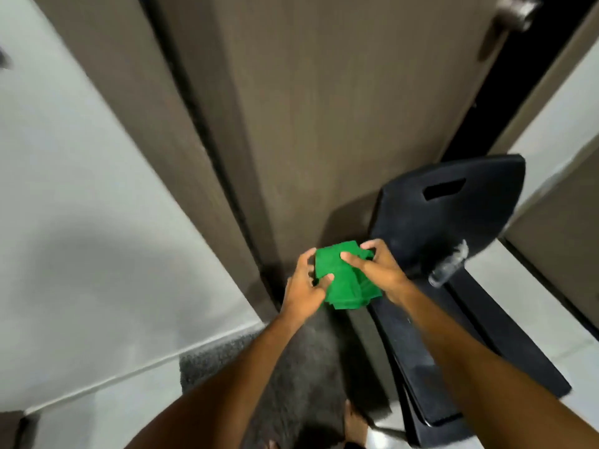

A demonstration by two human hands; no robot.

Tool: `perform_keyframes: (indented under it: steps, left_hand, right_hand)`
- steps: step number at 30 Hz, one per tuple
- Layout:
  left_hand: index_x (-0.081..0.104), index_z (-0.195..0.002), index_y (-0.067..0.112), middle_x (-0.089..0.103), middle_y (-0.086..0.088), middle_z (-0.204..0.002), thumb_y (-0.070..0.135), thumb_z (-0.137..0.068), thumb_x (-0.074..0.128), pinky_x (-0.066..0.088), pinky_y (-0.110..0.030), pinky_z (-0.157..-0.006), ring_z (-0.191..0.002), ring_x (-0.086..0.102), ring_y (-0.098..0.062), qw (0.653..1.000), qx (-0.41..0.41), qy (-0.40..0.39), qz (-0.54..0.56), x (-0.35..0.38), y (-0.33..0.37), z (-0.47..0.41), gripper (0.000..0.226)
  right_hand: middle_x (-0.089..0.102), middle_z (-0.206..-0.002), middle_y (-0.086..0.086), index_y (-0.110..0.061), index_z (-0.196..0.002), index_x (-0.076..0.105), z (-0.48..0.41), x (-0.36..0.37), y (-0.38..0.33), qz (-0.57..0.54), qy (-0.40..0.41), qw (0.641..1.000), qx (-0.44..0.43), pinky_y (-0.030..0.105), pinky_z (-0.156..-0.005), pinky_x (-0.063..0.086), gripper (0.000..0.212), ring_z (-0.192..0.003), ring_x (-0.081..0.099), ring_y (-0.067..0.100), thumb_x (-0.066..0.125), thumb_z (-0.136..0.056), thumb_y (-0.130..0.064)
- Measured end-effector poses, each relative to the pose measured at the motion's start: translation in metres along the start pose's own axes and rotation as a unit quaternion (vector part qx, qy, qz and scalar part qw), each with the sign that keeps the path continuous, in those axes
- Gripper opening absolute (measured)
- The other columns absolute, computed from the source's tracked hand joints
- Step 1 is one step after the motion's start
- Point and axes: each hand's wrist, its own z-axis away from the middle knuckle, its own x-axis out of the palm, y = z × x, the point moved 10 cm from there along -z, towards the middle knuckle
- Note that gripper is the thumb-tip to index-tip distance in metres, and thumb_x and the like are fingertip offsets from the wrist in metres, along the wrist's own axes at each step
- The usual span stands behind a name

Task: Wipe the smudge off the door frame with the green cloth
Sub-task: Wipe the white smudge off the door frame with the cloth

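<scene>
The green cloth (340, 280) is folded into a bundle and held low in front of me by both hands. My left hand (304, 286) grips its left side with thumb and fingers. My right hand (379, 270) pinches its top right part. The brown door frame (155, 124) runs diagonally from the top left down to the floor, left of the cloth. The brown door (324, 108) stands beside it, partly open. No smudge shows on the frame in this blurred view.
A black plastic chair (453, 222) stands right of my hands against the door. A metal door handle (515, 11) is at the top right. A white wall (64, 189) is on the left. A grey mat (291, 367) lies under my bare foot (355, 426).
</scene>
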Motion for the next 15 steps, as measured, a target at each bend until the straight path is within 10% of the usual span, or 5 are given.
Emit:
perform_keyframes:
  steps: [6,15]
  left_hand:
    - [0.043,-0.134,0.029,0.056,0.0,-0.129,0.019,-0.09,0.059,0.051,-0.039,-0.094,-0.11,0.058,-0.019,0.942,0.254,0.196,-0.098,-0.148,0.157,0.024,0.048]
    - [0.046,-0.139,0.024,0.06,-0.01,-0.125,0.024,-0.095,0.053,0.051,-0.041,-0.087,-0.107,0.057,-0.024,0.724,0.422,0.456,-0.3,-0.33,0.35,0.081,0.045]
  right_hand:
    - [0.049,-0.116,0.002,-0.013,-0.124,0.042,0.069,0.037,-0.218,0.03,0.076,0.941,-0.329,0.025,-0.1,0.04,0.048,-0.11,0.05,0.017,0.069,-0.085,-0.016]
    - [0.036,-0.13,0.016,-0.007,-0.117,0.056,0.206,0.065,-0.47,0.054,0.129,0.763,-0.632,-0.004,-0.099,0.024,0.028,-0.11,0.037,0.004,0.061,-0.09,-0.008]
